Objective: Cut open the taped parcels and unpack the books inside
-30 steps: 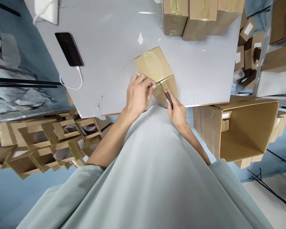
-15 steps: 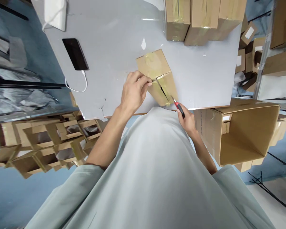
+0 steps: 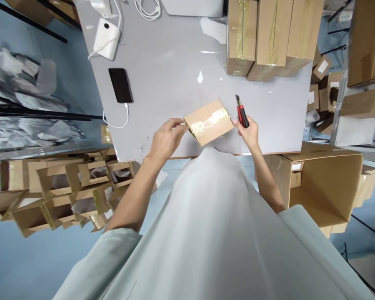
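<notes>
A small cardboard box with shiny tape along its upper face lies tilted near the front edge of the grey table. At its left end, my left hand pinches the box's edge between thumb and fingers. My right hand holds a red and black box cutter, its blade pointing up and away from the box. The fingertips of that hand also touch the right corner of the box. What is inside the box is hidden.
Three taped boxes stand at the table's back right. A phone on a white cable and a white power bank lie at the left. A large open carton is beside the table at right; several open boxes are at left.
The box has been turned, and its slit face no longer shows. The cutter has come off the box and now points upward. My left hand has shifted slightly left and down.
</notes>
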Demonstrator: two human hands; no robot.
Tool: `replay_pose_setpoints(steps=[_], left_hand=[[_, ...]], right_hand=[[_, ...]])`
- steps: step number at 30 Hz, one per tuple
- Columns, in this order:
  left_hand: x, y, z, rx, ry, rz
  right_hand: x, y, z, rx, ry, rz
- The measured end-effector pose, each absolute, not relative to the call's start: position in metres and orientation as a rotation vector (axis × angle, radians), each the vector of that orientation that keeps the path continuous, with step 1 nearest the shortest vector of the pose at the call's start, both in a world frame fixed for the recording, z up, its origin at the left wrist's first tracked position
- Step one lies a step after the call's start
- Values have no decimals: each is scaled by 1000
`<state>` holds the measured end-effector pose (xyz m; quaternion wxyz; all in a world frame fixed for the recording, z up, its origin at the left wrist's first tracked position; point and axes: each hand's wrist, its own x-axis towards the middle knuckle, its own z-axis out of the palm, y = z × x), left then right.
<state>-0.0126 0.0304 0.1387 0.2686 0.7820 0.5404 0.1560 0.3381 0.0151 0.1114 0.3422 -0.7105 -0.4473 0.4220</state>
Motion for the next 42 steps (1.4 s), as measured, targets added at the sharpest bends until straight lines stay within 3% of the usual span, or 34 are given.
replay_pose_setpoints(steps=[10,20,32,42], left_hand=[[26,19,122,1928,1664,761],[118,101,126,1897,1165,568],[124,127,92,1726,1065,707],[130,122,94,1660,1033,745]], right_hand=[[302,-27,125,-1993,-1004,1192],[290,-43,130,-2207,-1176,972],[269,-69,182,-2323,-1544,728],[230,-61,187,-2591,-1473,598]])
